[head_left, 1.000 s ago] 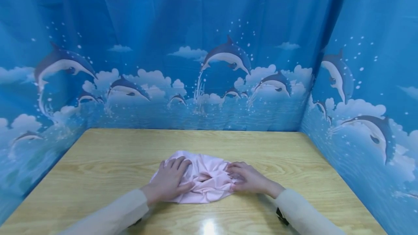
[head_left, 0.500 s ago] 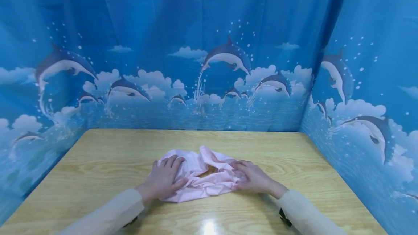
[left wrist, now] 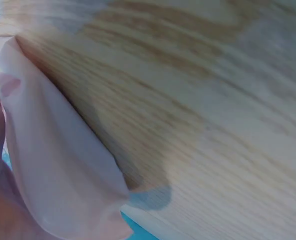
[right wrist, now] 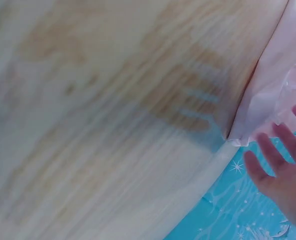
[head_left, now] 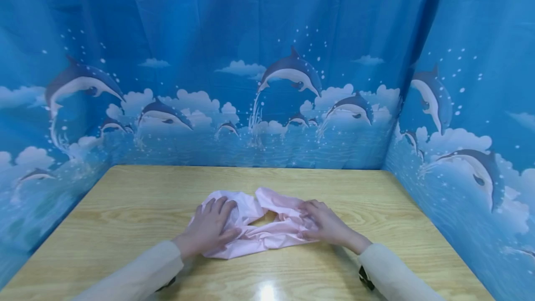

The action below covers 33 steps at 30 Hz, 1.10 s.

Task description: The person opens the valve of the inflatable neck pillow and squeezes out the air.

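A crumpled pale pink cloth (head_left: 267, 237) lies on the wooden table, with a gap in its middle where the wood shows through. On its left end rests my left hand (head_left: 207, 227), fingers spread over the fabric. My right hand (head_left: 330, 226) touches the right end, its fingers loosely bent. In the left wrist view, a fold of the pink cloth (left wrist: 63, 150) stands up beside part of the left hand (left wrist: 0, 200). The right wrist view has the right hand (right wrist: 282, 175) with fingers apart beside the pink cloth's edge (right wrist: 267, 80).
The wooden table (head_left: 146, 194) extends around the cloth on all sides. Blue curtains (head_left: 200, 59) printed with dolphins and clouds hang behind it and along both sides. A bright light reflection lies on the wood near the front.
The cloth's bunched middle has parted into a gap, and a fold at its back edge has risen. My left hand has shifted slightly left, the right slightly right.
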Motion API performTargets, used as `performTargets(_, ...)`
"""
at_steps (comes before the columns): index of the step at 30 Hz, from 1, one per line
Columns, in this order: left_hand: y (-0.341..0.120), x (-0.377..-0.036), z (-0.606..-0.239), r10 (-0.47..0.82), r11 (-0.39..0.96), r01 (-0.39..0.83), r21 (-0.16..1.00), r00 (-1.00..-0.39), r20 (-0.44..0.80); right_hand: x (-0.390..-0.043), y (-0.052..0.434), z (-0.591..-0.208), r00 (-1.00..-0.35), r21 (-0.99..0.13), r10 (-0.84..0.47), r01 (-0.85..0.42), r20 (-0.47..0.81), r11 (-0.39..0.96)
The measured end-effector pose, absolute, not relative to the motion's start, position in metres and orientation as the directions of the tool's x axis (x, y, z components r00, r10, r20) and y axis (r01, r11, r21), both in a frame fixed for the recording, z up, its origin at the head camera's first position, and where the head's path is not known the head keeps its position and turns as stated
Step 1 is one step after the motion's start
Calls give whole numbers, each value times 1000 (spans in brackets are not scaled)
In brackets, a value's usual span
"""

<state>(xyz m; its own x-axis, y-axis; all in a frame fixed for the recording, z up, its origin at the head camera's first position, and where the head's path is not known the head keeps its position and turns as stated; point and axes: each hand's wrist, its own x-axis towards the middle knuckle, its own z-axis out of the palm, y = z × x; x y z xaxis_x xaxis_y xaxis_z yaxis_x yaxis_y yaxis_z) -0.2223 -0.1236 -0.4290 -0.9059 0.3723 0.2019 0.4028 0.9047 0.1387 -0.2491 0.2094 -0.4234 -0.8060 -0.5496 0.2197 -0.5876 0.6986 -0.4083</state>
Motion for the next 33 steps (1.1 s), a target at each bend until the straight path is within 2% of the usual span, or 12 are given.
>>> performTargets(5, -119, -223, -428, 456, 860, 491, 141, -862, 220, -253, 204, -422, -787, -392, -505, -615, 353, 684)
performTargets(8, -118, -224, -430, 477, 849, 509, 140, -854, 209, -256, 199, -422, -787, -397, -498, -615, 365, 681)
performTargets(16, -120, -230, -435, 465, 862, 487, 144, -871, 160, -262, 193, -421, -811, -468, -515, -582, 277, 665)
performTargets(23, -127, -234, -429, 425, 885, 440, 150, -897, 124, -266, 196, -421, -869, -552, -443, -486, 222, 678)
performTargets(29, -133, -239, -427, 371, 915, 381, 134, -924, 99, -270, 204, -419, -911, -498, -365, -411, 193, 763)
performTargets(33, -135, -242, -426, 337, 928, 346, 137, -938, 80, -271, 209, -419, -917, -479, -353, -398, 185, 782)
